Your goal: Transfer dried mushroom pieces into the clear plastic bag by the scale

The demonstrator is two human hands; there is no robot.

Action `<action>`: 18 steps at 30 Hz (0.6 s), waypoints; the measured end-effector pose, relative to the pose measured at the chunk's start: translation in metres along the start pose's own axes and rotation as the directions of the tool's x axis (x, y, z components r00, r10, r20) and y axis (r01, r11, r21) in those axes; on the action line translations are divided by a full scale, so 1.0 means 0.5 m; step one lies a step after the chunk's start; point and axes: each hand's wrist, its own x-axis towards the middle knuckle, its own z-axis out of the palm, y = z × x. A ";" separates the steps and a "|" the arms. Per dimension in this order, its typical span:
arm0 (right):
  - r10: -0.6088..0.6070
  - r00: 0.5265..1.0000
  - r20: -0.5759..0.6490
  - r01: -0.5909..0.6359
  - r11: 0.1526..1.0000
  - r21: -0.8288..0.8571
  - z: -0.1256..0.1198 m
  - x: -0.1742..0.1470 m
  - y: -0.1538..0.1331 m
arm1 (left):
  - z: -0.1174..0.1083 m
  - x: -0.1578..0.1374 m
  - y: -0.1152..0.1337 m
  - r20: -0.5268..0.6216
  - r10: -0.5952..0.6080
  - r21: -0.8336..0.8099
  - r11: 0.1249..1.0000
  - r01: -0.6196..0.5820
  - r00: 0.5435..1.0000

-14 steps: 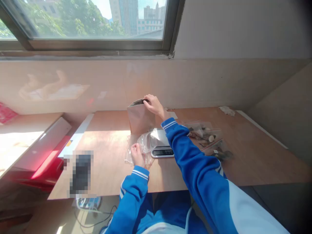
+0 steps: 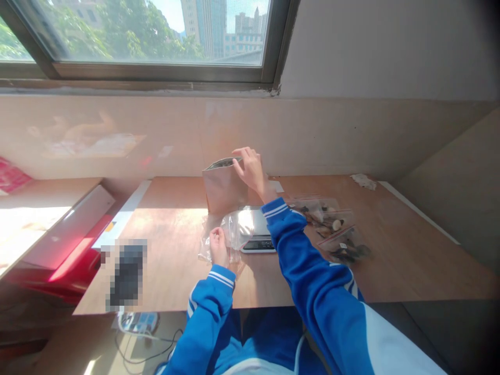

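Paper pouch stands upright near the back edge of the desk, its mouth gaping open at the top. The right hand is at that mouth — fingers loosely curled, fingertips on the rim at its right side, pinching nothing that I can see beyond the lip itself. The pouch looks light and thin-walled, stiff enough to stand on its own base but likely to buckle or tip if pushed from the side; the firmest place to take it seems to be the folded top rim, or low around the body with the whole hand.

Just in front of it sits a small digital scale, and draped partly over the scale's left side is a clear zip bag. The left hand rests on that bag's near left corner, fingers closed in a light pinch on the film. The plastic looks limp and slick — it would sag and slide unless held by the zip strip or a corner.

Toward the right of the desk lie several more filled clear bags, overlapping one another, apart from both hands.
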 end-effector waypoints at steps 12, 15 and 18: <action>0.748 0.496 0.441 -0.697 0.041 0.716 -0.006 -0.393 0.003 | 0.035 -0.066 0.062 0.215 0.190 0.155 0.962 -0.226 0.958; 0.813 0.517 0.269 -0.577 0.098 0.811 -0.027 -0.386 0.009 | 0.021 -0.085 0.071 0.218 0.128 0.200 0.964 -0.173 0.968; 0.804 0.576 0.150 -0.513 0.212 0.832 -0.042 -0.373 -0.001 | 0.007 -0.096 0.084 0.245 0.027 0.232 0.969 -0.085 0.969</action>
